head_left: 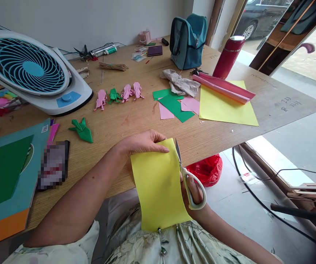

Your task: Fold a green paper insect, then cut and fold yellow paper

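Observation:
Between my hands, above the table's front edge, is a sheet of yellow paper. My left hand pinches its top edge, thumb in front. My right hand has its thumb through a handle loop of white-handled scissors; its other fingers are mostly behind the paper. The scissor blades point up along the sheet's right edge; I cannot tell whether they are parted. On the table beyond lie green paper, pink paper and a larger yellow sheet under a pink-red roll.
Folded pink and green figures stand mid-table, with a green folded bird nearer me. A fan is at left, by a teal folder. A backpack and red flask stand behind. A red bag sits below the edge.

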Demonstrator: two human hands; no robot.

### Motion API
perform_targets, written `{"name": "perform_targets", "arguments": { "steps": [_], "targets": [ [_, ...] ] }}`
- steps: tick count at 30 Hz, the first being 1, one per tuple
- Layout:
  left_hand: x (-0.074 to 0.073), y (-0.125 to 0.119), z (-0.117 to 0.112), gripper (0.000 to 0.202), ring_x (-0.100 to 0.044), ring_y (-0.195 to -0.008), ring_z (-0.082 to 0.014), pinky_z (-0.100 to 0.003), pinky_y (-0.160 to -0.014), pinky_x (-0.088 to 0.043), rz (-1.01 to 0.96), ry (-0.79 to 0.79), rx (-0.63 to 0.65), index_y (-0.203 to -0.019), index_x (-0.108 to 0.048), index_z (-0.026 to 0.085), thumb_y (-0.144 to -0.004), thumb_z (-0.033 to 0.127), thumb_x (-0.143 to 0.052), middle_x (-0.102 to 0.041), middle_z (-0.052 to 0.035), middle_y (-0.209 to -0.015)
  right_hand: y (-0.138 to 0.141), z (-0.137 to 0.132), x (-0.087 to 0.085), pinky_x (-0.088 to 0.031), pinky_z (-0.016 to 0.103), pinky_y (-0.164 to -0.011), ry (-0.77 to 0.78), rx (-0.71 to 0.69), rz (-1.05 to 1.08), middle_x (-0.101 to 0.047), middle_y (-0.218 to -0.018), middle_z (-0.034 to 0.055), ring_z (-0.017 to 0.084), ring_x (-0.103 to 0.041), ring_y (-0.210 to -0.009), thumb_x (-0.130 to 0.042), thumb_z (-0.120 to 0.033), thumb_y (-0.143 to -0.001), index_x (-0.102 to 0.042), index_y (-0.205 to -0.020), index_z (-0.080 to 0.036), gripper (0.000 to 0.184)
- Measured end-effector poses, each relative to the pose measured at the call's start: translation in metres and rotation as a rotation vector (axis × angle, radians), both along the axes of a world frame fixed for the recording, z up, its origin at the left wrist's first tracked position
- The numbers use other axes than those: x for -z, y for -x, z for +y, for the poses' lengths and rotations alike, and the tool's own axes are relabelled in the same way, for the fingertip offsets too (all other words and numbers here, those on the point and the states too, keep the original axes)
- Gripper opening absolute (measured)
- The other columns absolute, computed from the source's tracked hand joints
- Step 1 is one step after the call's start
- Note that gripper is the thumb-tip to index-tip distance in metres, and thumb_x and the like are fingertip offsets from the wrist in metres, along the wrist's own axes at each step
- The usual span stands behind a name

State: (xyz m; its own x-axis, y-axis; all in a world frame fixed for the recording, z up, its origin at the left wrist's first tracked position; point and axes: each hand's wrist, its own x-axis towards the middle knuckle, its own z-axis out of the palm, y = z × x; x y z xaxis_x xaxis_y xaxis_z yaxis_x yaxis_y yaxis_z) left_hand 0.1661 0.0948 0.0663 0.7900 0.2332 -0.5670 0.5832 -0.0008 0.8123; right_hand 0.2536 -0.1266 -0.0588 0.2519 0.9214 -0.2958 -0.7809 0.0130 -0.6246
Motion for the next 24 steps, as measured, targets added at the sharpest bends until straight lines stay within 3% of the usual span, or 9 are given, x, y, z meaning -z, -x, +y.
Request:
{"name": "perform_targets", "arguments": {
  "steps": [5,10,15,20,24],
  "targets": [
    [-0.001,0.0,-0.002,0.035,-0.068,-0.063,-0.0166,-0.024,-0.056,-0.052,-0.009,0.037,-0.005,-0.091,-0.072,0.018,-0.072,0.047,-0.076,-0.075,-0.0028,-0.081,-0.001,0.008,-0.029,-0.055,0.036,-0.097,0.029,0.008,0.044,-0.077,-0.097,0.0051,0.026,-0.07,-0.103,-0.076,-0.054,-0.075,-0.077,-0.091,-0.025,0.034],
    [0.0,0.001,-0.001,0.032,-0.069,-0.064,-0.0166,-0.025,-0.059,-0.054,0.002,0.042,-0.017,-0.09,-0.072,0.019,-0.073,0.045,-0.077,-0.076,-0.0029,-0.087,-0.003,0.011,-0.047,-0.058,0.037,-0.087,-0.033,-0.029,-0.049,-0.076,-0.091,0.0047,0.026,-0.072,-0.093,-0.072,-0.057,-0.077,-0.077,-0.095,-0.025,0.036],
    [0.005,0.002,0.0,0.031,-0.07,-0.066,-0.0163,-0.023,-0.059,-0.054,-0.01,0.054,-0.019,-0.092,-0.072,0.018,-0.075,0.044,-0.076,-0.076,-0.0039,-0.085,-0.004,0.011,-0.044,-0.058,0.037,-0.086,-0.023,-0.044,-0.104,-0.076,-0.1,0.0055,0.027,-0.071,-0.097,-0.068,-0.06,-0.08,-0.075,-0.1,-0.027,0.039],
    [0.004,0.002,-0.001,0.032,-0.07,-0.064,-0.0163,-0.022,-0.057,-0.053,-0.019,0.068,-0.026,-0.092,-0.072,0.017,-0.074,0.043,-0.077,-0.076,-0.0044,-0.083,-0.004,0.008,-0.035,-0.058,0.035,-0.085,-0.006,-0.023,-0.201,-0.076,-0.097,0.0037,0.025,-0.071,-0.094,-0.062,-0.059,-0.086,-0.072,-0.09,-0.029,0.031],
    [0.003,0.003,-0.001,0.03,-0.07,-0.063,-0.0162,-0.021,-0.055,-0.052,-0.031,0.086,-0.022,-0.09,-0.072,0.018,-0.074,0.043,-0.077,-0.076,-0.0039,-0.082,-0.007,0.003,-0.021,-0.058,0.032,-0.082,0.005,0.01,-0.363,-0.075,-0.095,0.0029,0.022,-0.069,-0.09,-0.058,-0.058,-0.089,-0.072,-0.094,-0.027,0.034]
  ]
}}
